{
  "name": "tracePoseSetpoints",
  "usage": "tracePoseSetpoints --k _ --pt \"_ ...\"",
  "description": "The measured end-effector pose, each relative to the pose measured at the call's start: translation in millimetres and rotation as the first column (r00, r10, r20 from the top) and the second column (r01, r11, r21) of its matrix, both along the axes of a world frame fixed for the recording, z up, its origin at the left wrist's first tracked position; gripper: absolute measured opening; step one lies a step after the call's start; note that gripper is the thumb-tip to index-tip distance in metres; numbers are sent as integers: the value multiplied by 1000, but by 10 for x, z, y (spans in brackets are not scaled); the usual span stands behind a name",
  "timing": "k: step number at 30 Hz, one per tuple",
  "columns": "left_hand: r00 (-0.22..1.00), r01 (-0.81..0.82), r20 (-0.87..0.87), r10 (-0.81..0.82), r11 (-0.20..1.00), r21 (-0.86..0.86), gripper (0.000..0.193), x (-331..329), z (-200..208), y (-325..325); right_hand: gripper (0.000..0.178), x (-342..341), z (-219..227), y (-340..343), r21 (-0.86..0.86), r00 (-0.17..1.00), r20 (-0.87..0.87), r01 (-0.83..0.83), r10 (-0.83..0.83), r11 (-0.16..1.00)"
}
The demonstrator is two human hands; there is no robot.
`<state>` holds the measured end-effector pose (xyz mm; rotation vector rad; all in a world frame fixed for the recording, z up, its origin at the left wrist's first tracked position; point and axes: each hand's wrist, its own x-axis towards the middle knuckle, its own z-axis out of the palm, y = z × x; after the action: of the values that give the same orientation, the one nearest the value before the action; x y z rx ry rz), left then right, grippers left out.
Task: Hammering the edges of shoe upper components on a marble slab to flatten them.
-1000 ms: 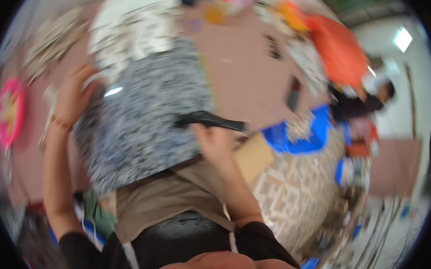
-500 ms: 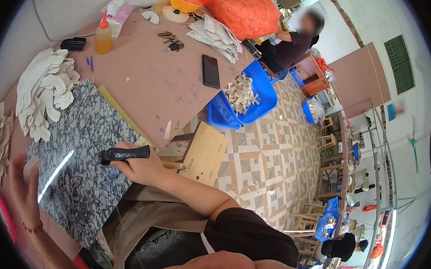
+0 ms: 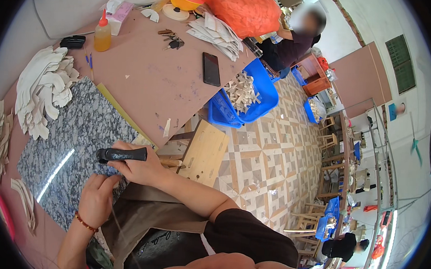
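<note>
My right hand (image 3: pixel 133 168) is closed around a black hammer (image 3: pixel 122 154), whose dark head shows above the fingers; its handle is hidden by my hand. It hovers over or rests on the near right part of a speckled grey stone slab (image 3: pixel 69 131); I cannot tell which. Close below the hammer, my left hand (image 3: pixel 97 196) has its fingertips pressed together at the slab. What they pinch, if anything, is hidden. Pale curved strips lie in a big pile (image 3: pixel 42 86) on the slab's far left, and a small bundle (image 3: pixel 24 202) lies left of it.
On the brown table (image 3: pixel 145 87) are a phone (image 3: pixel 211 69), keys (image 3: pixel 171 40), a glue bottle (image 3: pixel 102 35) and more white strips (image 3: pixel 213 34). Blue baskets (image 3: pixel 261 100) of pale pieces stand beyond its right edge, near a wooden stool (image 3: pixel 204 153). A co-worker (image 3: pixel 293 48) sits farther back.
My left hand has come right from the slab's left side, where its fingers were apart, to beside the hammer, uncovering the small strip bundle. My right hand has shifted slightly left with the hammer.
</note>
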<state>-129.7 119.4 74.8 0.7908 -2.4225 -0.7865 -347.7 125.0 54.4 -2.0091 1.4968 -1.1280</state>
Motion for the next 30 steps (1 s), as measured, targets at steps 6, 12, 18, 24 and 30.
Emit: tracePoseSetpoints --k 6,12,18,24,30 --pt "993 -95 73 96 995 -20 26 186 262 -151 26 115 239 72 3 1000 -2 11 -11 1000" --pt "993 -89 83 86 995 41 24 402 358 -173 24 199 308 131 69 1000 8 -5 5 998" --pt "998 -35 51 28 987 154 27 333 317 -260 23 44 523 58 238 1000 -16 0 4 971" --pt "997 -35 -65 31 997 -65 29 179 153 -370 22 -181 403 -61 315 993 107 11 -47 949" --pt "1000 6 2 -6 973 -230 36 271 157 -350 19 -240 624 -185 462 972 234 -123 13 878"
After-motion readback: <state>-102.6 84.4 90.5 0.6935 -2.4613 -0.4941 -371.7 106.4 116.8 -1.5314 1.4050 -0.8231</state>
